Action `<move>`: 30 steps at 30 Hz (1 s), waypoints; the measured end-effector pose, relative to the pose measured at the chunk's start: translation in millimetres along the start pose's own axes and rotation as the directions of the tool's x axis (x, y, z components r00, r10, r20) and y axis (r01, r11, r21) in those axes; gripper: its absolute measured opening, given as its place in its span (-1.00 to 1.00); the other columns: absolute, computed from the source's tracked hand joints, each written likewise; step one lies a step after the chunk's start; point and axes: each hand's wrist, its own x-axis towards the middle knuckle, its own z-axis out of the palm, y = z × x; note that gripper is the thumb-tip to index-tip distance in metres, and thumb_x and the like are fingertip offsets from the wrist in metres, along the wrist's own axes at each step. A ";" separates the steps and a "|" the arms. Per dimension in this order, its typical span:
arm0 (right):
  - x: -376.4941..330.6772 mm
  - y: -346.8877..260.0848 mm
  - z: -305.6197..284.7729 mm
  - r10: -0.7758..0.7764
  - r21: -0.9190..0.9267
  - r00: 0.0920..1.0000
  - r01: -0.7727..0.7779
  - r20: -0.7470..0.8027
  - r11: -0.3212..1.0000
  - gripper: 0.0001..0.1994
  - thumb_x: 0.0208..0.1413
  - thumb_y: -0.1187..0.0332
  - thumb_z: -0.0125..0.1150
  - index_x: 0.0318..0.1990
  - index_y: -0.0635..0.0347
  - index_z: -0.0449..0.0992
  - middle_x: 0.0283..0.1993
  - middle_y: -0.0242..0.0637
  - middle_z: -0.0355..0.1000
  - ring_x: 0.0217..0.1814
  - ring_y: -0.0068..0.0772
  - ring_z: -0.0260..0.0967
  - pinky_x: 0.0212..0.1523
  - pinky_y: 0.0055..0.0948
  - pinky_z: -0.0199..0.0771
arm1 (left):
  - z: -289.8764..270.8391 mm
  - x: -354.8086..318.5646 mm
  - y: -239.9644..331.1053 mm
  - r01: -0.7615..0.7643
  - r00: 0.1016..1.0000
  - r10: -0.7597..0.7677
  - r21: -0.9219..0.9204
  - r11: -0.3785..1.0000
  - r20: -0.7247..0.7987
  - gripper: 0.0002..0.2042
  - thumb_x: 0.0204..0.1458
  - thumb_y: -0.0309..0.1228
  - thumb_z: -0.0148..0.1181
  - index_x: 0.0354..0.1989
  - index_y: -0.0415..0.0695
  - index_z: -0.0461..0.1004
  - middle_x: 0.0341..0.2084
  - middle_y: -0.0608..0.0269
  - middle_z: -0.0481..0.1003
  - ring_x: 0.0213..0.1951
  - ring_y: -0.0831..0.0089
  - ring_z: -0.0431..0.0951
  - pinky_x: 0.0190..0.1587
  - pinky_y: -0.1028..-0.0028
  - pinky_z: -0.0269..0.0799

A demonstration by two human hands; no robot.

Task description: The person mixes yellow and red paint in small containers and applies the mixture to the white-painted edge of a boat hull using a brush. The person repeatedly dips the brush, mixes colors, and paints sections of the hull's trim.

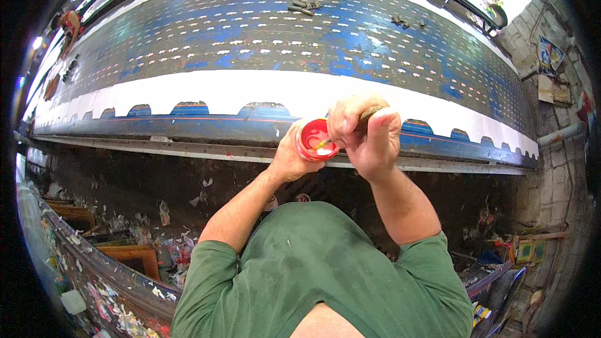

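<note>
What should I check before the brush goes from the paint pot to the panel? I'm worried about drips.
1. Left hand grips the small red paint pot: ok.
2. Pot held level: cannot tell; its mouth faces the camera.
3. Right hand holds the brush: ok.
4. Brush tip is in the red paint: ok.
5. Paint load on the bristles: cannot tell, too small.
6. White band on the blue panel is unobstructed near the hands: ok.
</note>
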 end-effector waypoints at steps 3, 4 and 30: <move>7.1 -4.1 -3.3 -0.052 -0.153 0.998 0.048 -0.022 0.987 -0.38 0.67 -0.19 -0.06 -0.24 0.22 0.49 -0.49 -0.45 0.28 -0.52 -0.62 0.12 -0.49 -0.48 0.09 | -2.3 -2.3 8.4 -0.011 1.000 0.011 0.012 1.000 -0.005 -0.04 -0.31 -0.40 0.70 0.46 -0.07 0.46 0.36 0.07 0.49 0.44 0.04 0.46 0.58 0.11 0.31; 10.0 2.0 -2.3 -0.116 -0.193 0.992 0.104 -0.051 0.976 -0.37 0.66 -0.21 -0.07 -0.24 0.23 0.48 -0.50 -0.43 0.28 -0.52 -0.59 0.13 -0.49 -0.47 0.13 | -1.1 -0.2 4.9 -0.012 1.000 0.012 0.013 1.000 -0.008 -0.03 -0.32 -0.39 0.70 0.46 -0.07 0.45 0.35 0.06 0.49 0.44 0.05 0.45 0.58 0.11 0.30; 11.6 -18.5 13.8 -0.014 -0.192 0.995 -0.005 -0.097 0.981 -0.37 0.68 -0.20 -0.13 -0.26 0.20 0.43 -0.51 -0.41 0.21 -0.56 -0.58 0.10 -0.50 -0.48 0.09 | -6.3 2.5 -6.1 -0.190 0.980 0.186 0.057 0.980 0.067 -0.01 -0.35 -0.40 0.67 0.47 -0.07 0.44 0.39 0.05 0.47 0.45 -0.01 0.42 0.59 0.08 0.28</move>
